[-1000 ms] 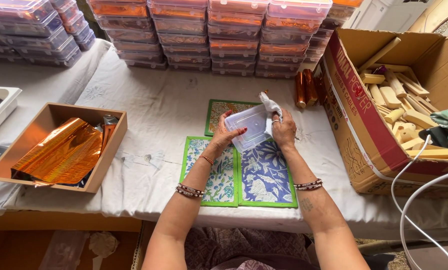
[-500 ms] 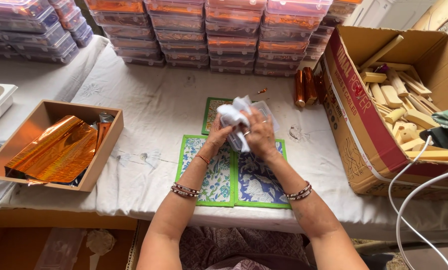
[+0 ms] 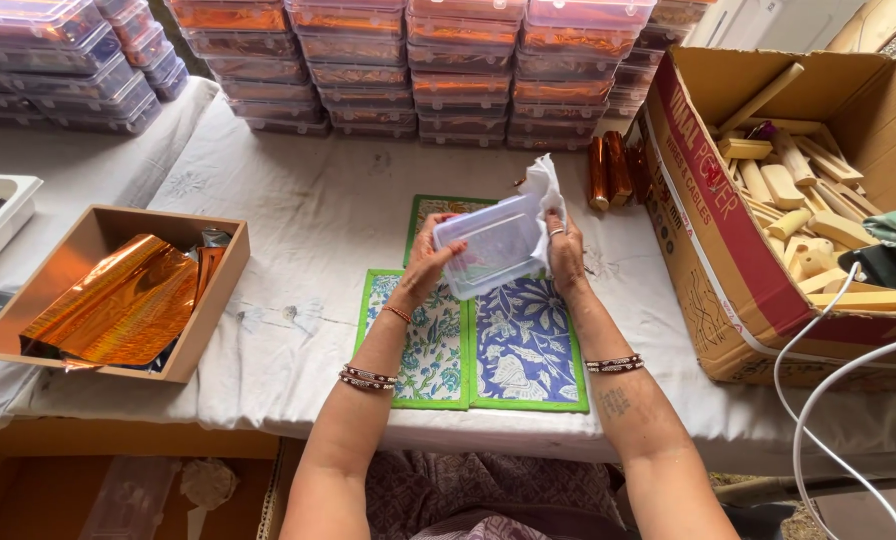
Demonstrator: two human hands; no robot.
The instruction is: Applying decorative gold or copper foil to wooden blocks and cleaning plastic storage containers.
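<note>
Two hands, both raised above the mats. Left hand [image 3: 430,262] gripped the left end of one clear plastic box [image 3: 490,243], fingers curled over its edge. Right hand [image 3: 566,255] closed on the box's right end, pinching one white cloth [image 3: 546,195] against it. Box held tilted, clear of the table, above the mats' middle.

Three floral mats counted: green one [image 3: 425,345] near left, blue one [image 3: 526,350] near right, touching along one edge; third mat [image 3: 430,210] farther off, largely hidden behind box and hands. Near edges of the front pair lay close to the table's near edge.

One white tablecloth [image 3: 308,230], wrinkled. Open stretch of cloth left of the mats up to the tray; another band between mats and the far stacks.

One wooden tray [image 3: 98,225] at near left, holding orange foil [image 3: 118,300], sheet count not clear. One white tray [image 3: 13,195] partly seen at far left edge.

Stacked lidded boxes [image 3: 468,80] lined the far edge, several columns; further stack [image 3: 58,60] at far left. Exact count not clear.

Two or three copper foil rolls [image 3: 613,170] stood just right of the cloth, beside the carton.

One cardboard carton [image 3: 708,220] at right, full of wooden blocks [image 3: 808,210], too many to count. Two white cables [image 3: 828,370] trailed over its near right corner.
</note>
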